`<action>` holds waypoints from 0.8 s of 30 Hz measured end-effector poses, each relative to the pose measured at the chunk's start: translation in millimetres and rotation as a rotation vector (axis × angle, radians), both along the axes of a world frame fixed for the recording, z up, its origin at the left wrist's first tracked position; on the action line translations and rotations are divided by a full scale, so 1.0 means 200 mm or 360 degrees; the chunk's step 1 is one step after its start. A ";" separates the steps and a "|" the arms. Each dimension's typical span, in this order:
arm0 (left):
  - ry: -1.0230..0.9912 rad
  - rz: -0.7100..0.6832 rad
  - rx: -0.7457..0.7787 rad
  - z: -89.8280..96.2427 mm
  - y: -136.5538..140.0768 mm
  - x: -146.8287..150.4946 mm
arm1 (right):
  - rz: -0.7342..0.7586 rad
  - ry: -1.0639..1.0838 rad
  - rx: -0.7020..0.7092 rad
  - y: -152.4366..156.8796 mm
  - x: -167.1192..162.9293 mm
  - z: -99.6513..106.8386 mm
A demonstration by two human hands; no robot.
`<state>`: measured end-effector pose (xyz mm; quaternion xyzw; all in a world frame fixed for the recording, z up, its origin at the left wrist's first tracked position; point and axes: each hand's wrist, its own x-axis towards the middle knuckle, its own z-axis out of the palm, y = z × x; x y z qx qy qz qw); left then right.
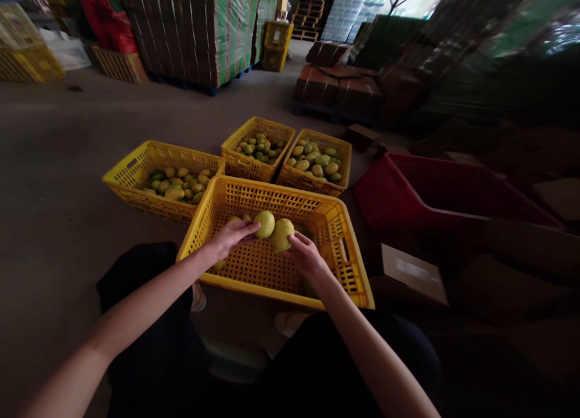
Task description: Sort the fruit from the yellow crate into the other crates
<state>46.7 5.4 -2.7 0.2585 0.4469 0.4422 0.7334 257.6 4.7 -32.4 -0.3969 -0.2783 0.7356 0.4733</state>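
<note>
My left hand (233, 235) is closed on a pale yellow-green lemon (264, 224), holding it by the fingertips. Beside it, my right hand (309, 255) grips a second, slightly bumpier lemon (283, 235). The two fruits are side by side, nearly touching, above a large yellow plastic crate (272, 294) with slotted walls. A few fruits lie inside that crate, partly hidden behind my hands and wrists; one yellow fruit (219, 265) shows below my left wrist.
Three yellow crates holding yellow and green fruit stand beyond: one at left (122, 179), two behind (247, 164) (312, 185). At right are a red bin (385, 191) and a cardboard box (414, 273). Wrapped pallet stacks (181, 31) rise farther back.
</note>
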 end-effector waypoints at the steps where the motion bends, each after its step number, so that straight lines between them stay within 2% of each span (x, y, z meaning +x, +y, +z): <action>1: 0.0022 -0.0002 -0.0005 0.01 0.00 0.00 | 0.0012 0.0009 0.0012 0.00 0.00 -0.01; 5: 0.0016 -0.0036 -0.0004 0.03 0.00 -0.01 | 0.0059 0.0081 0.0041 0.00 0.01 -0.04; 12: -0.0007 -0.0020 -0.0131 0.04 0.00 -0.01 | 0.0026 0.0075 -0.0103 0.01 0.00 -0.03; 17: 0.0025 -0.0230 -0.0241 0.05 0.00 0.00 | 0.0135 0.0086 -0.0256 -0.01 -0.02 0.03; 21: 0.0125 -0.0395 -0.0170 0.05 -0.03 0.02 | 0.0162 0.0051 -0.0399 -0.02 -0.06 0.07; 24: 0.0188 -0.0393 -0.0107 0.02 -0.04 0.05 | 0.0147 0.0048 -0.0404 -0.03 -0.08 0.07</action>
